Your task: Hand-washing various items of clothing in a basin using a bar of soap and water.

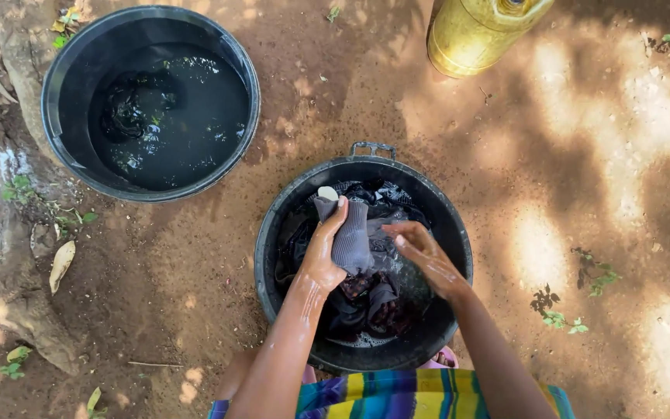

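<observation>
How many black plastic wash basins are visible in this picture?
2. One round black plastic basin of dark water stands at upper left; the other black basin, full of wet clothes, lies under both hands. None seems hidden.

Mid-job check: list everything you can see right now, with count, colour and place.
Basin: one, black, centre, between the arms, holding water.
Laundry: pile, dark, in that basin.
Grey cloth: one, ribbed, in the left hand.
Soap piece: one, pale, above the cloth.
Second basin: one, black, upper left, dark water with cloth.
Jerrycan: one, yellow, top edge.
Tree roots: brown, left edge.
Left hand: gripping the cloth.
Right hand: wet, beside the cloth.
</observation>
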